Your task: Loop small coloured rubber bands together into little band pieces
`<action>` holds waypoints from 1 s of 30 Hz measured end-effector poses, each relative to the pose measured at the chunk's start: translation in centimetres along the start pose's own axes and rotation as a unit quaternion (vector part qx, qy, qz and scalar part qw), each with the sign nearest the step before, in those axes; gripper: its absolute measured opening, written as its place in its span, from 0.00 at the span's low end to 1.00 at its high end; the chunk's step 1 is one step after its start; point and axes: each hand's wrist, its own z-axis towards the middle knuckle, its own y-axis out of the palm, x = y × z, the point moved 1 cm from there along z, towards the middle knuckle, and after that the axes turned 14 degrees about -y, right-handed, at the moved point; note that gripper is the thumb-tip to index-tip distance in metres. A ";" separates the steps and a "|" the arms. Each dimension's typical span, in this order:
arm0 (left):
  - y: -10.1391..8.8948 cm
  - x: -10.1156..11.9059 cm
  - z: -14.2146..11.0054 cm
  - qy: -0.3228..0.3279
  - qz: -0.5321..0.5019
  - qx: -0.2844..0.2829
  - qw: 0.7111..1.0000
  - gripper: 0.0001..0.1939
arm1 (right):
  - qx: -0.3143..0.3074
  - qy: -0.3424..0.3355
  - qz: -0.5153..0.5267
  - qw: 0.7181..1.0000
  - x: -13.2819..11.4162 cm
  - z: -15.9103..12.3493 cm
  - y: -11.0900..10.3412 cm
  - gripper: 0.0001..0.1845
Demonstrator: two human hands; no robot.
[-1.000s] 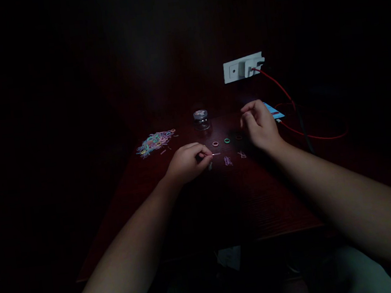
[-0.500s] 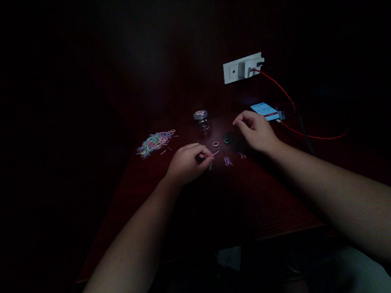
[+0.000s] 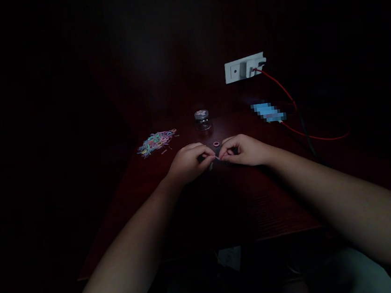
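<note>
Over the table, my left hand (image 3: 188, 163) pinches one end of a small pale hair tie (image 3: 217, 157) between thumb and fingertips. Closed on its other end is my right hand (image 3: 246, 150), its fingertips very near those of the left. Most of the band is hidden by the fingers. Just beyond the hands lies a pink ring-shaped hair tie (image 3: 216, 144). A small pale piece (image 3: 211, 166) rests below my left fingertips, too dim to make out. To the left is a heap of many-coloured hair ties (image 3: 156, 143).
A small clear lidded jar (image 3: 202, 121) stands behind the hands. At the right a blurred phone (image 3: 267, 111) lies with a red cable (image 3: 312, 136) running to a charger (image 3: 250, 68) in the wall socket (image 3: 234, 70). The surroundings are very dark.
My right hand has moved left and down from beside the phone and now pinches the band held by my left hand. It covers the dark green ring and purple bands seen before.
</note>
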 end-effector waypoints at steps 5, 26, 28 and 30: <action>0.0 0.0 0.1 0.003 0.007 -0.006 1.000 0.04 | -0.003 0.005 0.022 1.000 -0.2 0.2 0.3 0.10; -0.3 0.6 -0.1 0.035 -0.003 0.034 0.999 0.03 | 0.019 0.048 0.077 0.996 0.2 0.1 0.6 0.13; -0.3 0.6 -0.1 0.034 -0.005 0.035 0.999 0.02 | 0.013 0.046 0.087 0.995 0.2 0.2 0.6 0.13; -0.2 0.5 -0.1 0.033 -0.008 0.035 0.999 0.03 | 0.010 0.045 0.093 0.995 0.3 0.2 0.7 0.14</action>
